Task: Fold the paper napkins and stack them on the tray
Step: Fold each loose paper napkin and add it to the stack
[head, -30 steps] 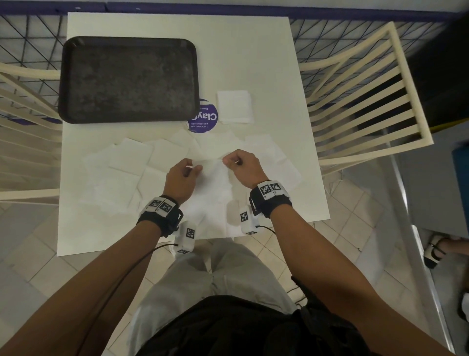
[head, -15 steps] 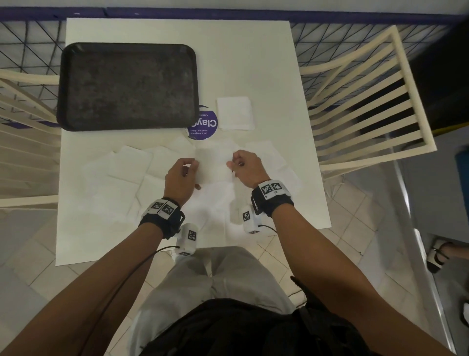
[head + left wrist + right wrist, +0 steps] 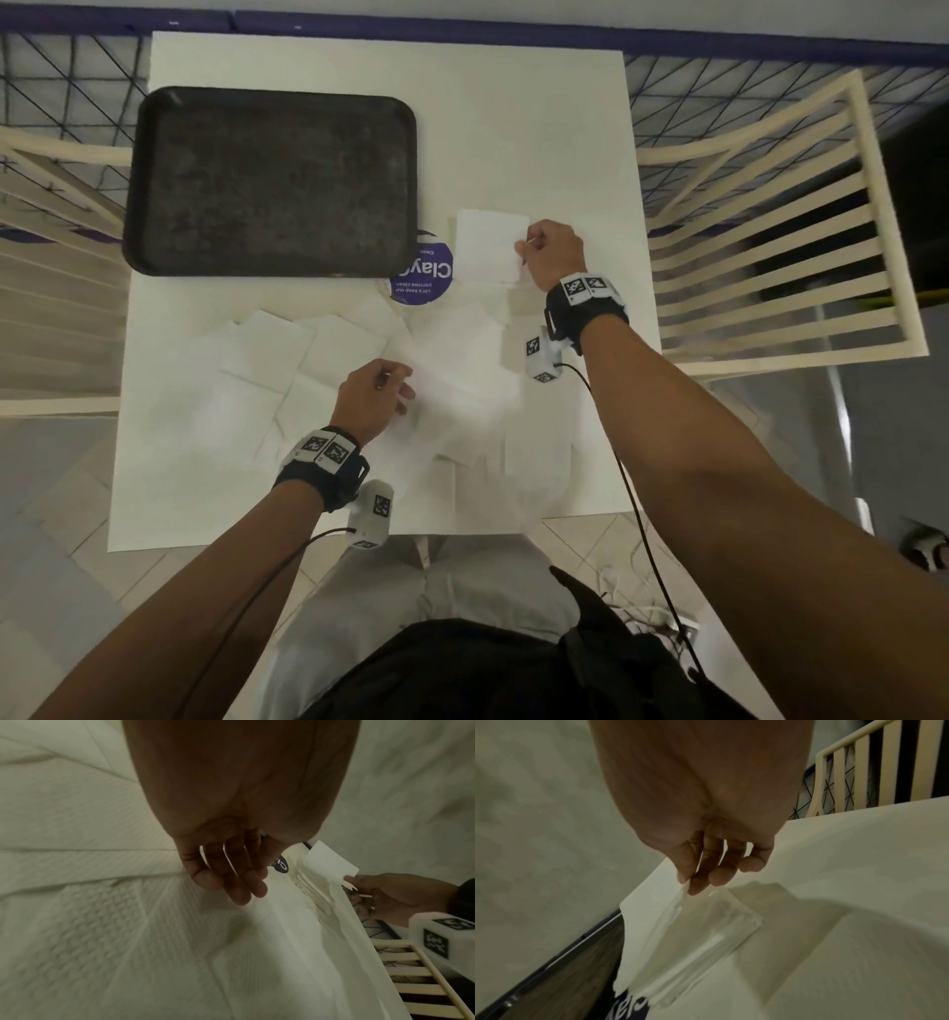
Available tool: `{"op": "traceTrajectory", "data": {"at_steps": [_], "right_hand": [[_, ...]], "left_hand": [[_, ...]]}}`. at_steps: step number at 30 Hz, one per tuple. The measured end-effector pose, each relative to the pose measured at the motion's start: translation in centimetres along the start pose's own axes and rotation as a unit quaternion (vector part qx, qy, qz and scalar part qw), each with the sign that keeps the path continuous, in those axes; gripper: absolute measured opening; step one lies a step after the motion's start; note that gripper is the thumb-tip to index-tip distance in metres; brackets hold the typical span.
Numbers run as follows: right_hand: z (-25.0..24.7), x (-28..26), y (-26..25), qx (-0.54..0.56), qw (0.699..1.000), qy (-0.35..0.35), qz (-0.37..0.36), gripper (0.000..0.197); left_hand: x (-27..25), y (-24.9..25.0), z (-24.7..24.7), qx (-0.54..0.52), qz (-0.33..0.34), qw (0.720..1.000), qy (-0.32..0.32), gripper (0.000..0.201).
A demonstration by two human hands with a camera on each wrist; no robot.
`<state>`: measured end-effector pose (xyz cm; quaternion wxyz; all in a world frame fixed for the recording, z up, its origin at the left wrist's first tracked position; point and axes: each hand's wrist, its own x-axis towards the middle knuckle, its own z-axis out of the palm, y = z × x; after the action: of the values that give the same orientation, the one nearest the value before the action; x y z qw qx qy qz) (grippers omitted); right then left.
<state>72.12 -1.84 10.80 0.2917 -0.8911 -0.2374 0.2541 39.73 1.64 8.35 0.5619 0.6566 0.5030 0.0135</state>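
Dark, scuffed tray (image 3: pixel 267 180) sits at the far left of the white table (image 3: pixel 513 128), bare, no napkins on it yet. Nearer the person, loose unfolded napkins (image 3: pixel 267 354) lie overlapped across the table's middle and near edge. Left hand (image 3: pixel 372 398) hovers low over them, fingers loosely extended and a little apart, holding nothing in the wrist view. A purple round sticker (image 3: pixel 422 275) shows just beside the tray's near right corner. Right of it, the right hand (image 3: pixel 554 252) pinches one edge of a folded napkin (image 3: pixel 490 241) between thumb and forefinger, the other fingers loosely curled; the napkin hangs tilted over a small pile of folded napkins (image 3: pixel 721 923) lying flat on the table, between sticker and hand. Whether it touches the pile I cannot tell. Risks, as judgement: the pinch holds one edge only, so the layers may fan open and undo the fold during a carry; a quick move could drag or scatter the thin sheets beneath. The pile sits off the tray, so a transfer remains, and lifting it one-handed may shed the lower napkins. The left hand's pass over the loose sheets could crumple them.
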Motion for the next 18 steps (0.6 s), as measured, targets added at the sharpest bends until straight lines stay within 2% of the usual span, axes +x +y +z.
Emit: {"op": "traceTrajectory", "data": {"at_steps": [7,14,18], "right_hand": [[0.7,2.2,0.2,-0.044,0.999,-0.014,-0.001,0.018],[0.8,1.2,0.6,0.027,0.999,0.005,0.024,0.032],[0.9,-1.1,1.4,0.040,0.999,0.019,0.025,0.023]], "left_hand": [[0.6,0.6,0.3,0.008,-0.004,1.000,-0.002,0.017],[0.9,0.7,0.9,0.022,-0.004,1.000,-0.007,0.011],[0.7,0.7,1.2,0.043,0.002,0.999,-0.008,0.005]]}}
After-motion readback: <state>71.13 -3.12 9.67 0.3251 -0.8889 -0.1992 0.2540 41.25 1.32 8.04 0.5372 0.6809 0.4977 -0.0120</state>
